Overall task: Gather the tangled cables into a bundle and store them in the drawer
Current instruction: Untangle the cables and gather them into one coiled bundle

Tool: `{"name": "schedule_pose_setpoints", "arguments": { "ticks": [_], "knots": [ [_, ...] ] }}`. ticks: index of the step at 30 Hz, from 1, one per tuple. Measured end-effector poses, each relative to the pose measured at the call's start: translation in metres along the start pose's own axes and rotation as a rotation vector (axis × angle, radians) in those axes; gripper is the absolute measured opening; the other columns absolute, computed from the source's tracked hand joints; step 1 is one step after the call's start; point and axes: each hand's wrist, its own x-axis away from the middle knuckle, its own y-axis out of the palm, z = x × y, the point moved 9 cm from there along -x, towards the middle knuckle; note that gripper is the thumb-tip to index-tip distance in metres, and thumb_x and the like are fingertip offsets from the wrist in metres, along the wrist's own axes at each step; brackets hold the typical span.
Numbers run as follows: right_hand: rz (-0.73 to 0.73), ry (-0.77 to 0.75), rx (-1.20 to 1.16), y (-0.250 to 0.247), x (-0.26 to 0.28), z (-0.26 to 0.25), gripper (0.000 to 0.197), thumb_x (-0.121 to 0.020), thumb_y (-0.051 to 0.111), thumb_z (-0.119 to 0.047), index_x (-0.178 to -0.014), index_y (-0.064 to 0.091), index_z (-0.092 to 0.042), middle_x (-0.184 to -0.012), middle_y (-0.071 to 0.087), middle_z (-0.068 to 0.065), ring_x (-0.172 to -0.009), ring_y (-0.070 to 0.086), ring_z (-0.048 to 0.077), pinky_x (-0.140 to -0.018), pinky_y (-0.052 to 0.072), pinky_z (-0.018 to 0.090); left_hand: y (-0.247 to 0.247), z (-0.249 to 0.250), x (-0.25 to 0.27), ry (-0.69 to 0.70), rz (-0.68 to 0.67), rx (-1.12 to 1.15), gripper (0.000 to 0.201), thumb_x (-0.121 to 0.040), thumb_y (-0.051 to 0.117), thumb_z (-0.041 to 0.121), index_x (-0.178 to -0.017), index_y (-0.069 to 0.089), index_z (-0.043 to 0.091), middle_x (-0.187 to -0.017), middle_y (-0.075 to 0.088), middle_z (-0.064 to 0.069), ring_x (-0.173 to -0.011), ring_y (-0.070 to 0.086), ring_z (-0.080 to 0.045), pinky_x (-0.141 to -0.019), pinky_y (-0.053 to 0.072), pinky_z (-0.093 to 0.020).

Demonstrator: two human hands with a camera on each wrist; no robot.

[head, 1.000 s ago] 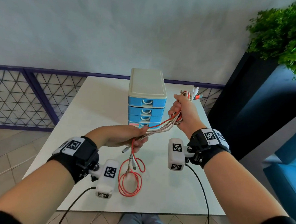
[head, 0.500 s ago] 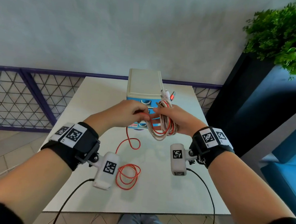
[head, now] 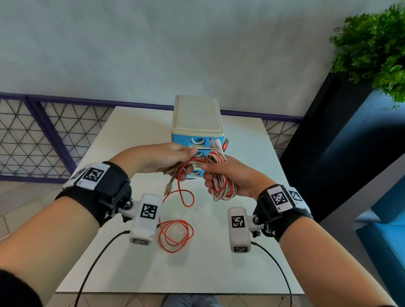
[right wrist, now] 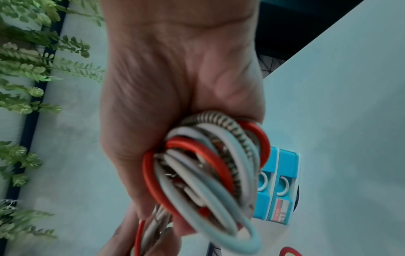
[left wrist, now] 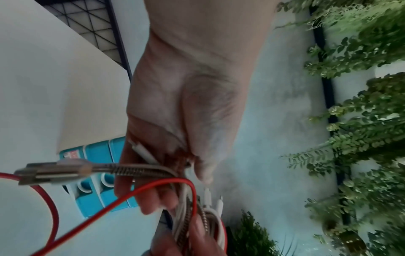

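Cables (head: 221, 178): coiled bundle gripped in right hand (head: 231, 177) above table (head: 212, 269), in front of drawer unit (head: 196, 129). Left hand (head: 163, 157) pinches loose strands, feeding coil. Step: gathering, unfinished; red cable tail (head: 175, 233) lies on table. Next, likely: wind tail in, open drawer. Coil long axis roughly vertical, plugs pointing up.

Left hand (left wrist: 186, 110) gripping cables (left wrist: 188, 195), braided plug (left wrist: 54, 171) jutting, blue drawer unit (left wrist: 98, 183) behind
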Motion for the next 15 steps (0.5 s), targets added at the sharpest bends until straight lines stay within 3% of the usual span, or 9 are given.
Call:
{"name": "schedule_pose_setpoints", "arguments": {
  "ticks": [2, 5, 9, 12, 15],
  "knots": [
    [0.04, -0.016, 0.022, -0.004, -0.002, 0.0, 0.011, -0.093, 0.061, -0.018, -0.099, 0.055, -0.011, -0.069, 0.057, 0.004, -0.061, 0.058, 0.016, -0.061, 0.053, 0.031, -0.003, -0.003, 0.001, -0.037, 0.031, 0.012, 0.047, -0.099, 0.028, 0.048, -0.095, 0.059, 0.012, -0.081, 0.065, -0.002, -0.077, 0.065, -0.017, -0.075, 0.05, -0.029],
    [0.095, -0.032, 0.053, -0.006, -0.003, -0.003, 0.012, -0.092, 0.062, -0.02, -0.097, 0.056, -0.011, -0.07, 0.06, 0.004, -0.062, 0.059, 0.016, -0.062, 0.055, 0.031, -0.006, -0.007, 0.002, -0.072, 0.09, 0.081, 0.051, -0.101, 0.024, 0.045, -0.096, 0.062, 0.012, -0.083, 0.07, -0.004, -0.082, 0.069, -0.018, -0.074, 0.051, -0.028],
    [0.171, -0.066, 0.049, -0.013, -0.003, -0.005, 0.013, -0.093, 0.062, -0.022, -0.089, 0.054, -0.012, -0.071, 0.059, 0.006, -0.062, 0.06, 0.018, -0.068, 0.054, 0.036, -0.01, -0.016, 0.001, -0.098, 0.158, 0.328, 0.039, -0.101, 0.036, 0.039, -0.106, 0.061, 0.01, -0.089, 0.074, -0.007, -0.082, 0.071, -0.021, -0.084, 0.055, -0.036],
    [0.259, -0.104, 0.059, -0.021, -0.005, -0.004, 0.018, -0.093, 0.061, -0.027, -0.094, 0.054, -0.011, -0.073, 0.06, 0.007, -0.064, 0.061, 0.02, -0.077, 0.054, 0.044, -0.015, -0.015, 0.005, -0.06, 0.225, 0.45, 0.031, -0.099, 0.045, 0.034, -0.11, 0.061, 0.009, -0.091, 0.076, -0.006, -0.082, 0.073, -0.017, -0.078, 0.059, -0.031],
    [0.354, -0.137, 0.045, -0.028, -0.009, -0.002, 0.032, -0.093, 0.059, -0.038, -0.108, 0.056, -0.01, -0.076, 0.06, 0.007, -0.069, 0.064, 0.021, -0.081, 0.056, 0.047, -0.014, -0.009, 0.007, 0.024, 0.309, 0.45, 0.025, -0.099, 0.044, 0.03, -0.101, 0.064, 0.016, -0.091, 0.076, -0.003, -0.084, 0.072, -0.014, -0.077, 0.057, -0.03]
  ]
}}
